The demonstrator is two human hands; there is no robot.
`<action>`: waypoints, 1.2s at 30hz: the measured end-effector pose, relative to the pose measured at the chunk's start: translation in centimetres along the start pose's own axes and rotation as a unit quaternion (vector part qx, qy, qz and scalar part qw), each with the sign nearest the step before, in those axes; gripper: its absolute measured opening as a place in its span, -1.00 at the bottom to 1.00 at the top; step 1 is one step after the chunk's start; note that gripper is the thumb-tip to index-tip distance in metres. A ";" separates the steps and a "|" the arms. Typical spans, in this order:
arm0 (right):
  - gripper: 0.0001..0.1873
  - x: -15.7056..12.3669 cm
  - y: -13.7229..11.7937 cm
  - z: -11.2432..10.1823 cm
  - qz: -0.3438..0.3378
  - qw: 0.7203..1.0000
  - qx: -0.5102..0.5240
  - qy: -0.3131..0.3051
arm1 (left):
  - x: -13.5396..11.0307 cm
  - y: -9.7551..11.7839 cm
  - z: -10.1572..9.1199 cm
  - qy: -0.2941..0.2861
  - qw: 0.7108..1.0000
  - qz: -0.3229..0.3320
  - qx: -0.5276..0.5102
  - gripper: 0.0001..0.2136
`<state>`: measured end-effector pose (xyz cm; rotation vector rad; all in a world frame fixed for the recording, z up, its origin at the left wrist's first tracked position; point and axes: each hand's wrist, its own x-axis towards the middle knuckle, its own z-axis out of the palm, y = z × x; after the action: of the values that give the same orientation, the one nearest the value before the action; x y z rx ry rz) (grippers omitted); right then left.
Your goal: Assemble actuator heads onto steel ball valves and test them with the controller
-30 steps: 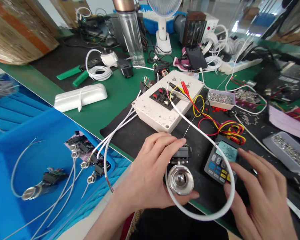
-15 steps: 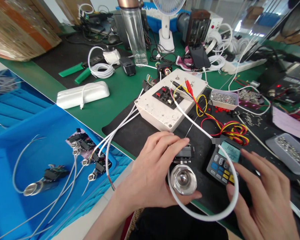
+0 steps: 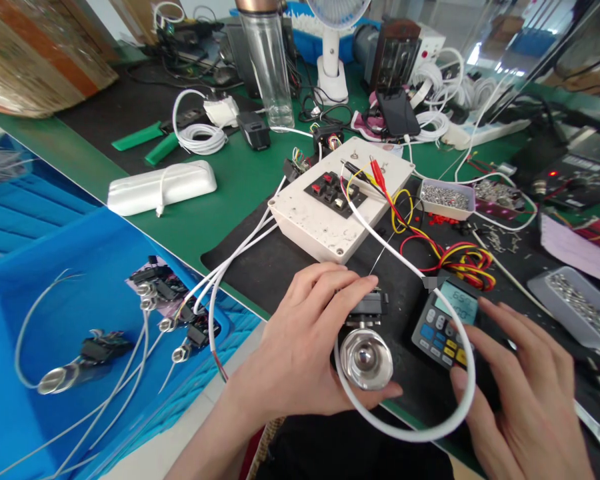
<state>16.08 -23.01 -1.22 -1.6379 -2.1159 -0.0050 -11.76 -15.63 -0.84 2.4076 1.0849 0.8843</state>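
Note:
My left hand (image 3: 300, 343) is wrapped around a round metal sensor fitting (image 3: 366, 359) with a black module (image 3: 369, 305) behind it; part of the fitting is hidden by the fingers. A white cable (image 3: 420, 437) loops from there past the meter and up to a pale test box (image 3: 315, 223) with terminals. My right hand (image 3: 525, 380) has its fingers apart along the right side of a grey handheld meter (image 3: 433, 343), with fingertips and thumb at its keys and edge. Lit digits show on the display (image 3: 457, 300), not clearly readable.
A blue bin (image 3: 80, 267) at left contains several more metal fittings with cables. Red and black clips with coiled leads (image 3: 463, 257) lie by the test box. Trays of small metal parts (image 3: 575, 300), a wrench (image 3: 597, 430), a glass bottle (image 3: 270, 73) and a fan stand around.
The digits on the meter's display have changed. Both hands stay nearly where they were, and the left hand still holds the fitting. The view has shifted slightly.

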 end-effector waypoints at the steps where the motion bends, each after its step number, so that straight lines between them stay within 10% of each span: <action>1: -0.57 0.0 0.0 0.0 0.000 1.000 0.000 0.001 | 0.0 0.0 0.0 0.000 1.000 0.001 0.001 -0.08; 36: -0.58 0.3 -0.6 -0.3 0.024 1.000 -0.010 -0.006 | 0.3 -0.2 0.2 0.005 0.999 0.022 0.040 -0.09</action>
<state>15.59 -22.99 -0.67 -1.7035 -2.0905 -0.0005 -11.57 -15.27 -0.94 2.5046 1.0933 0.8830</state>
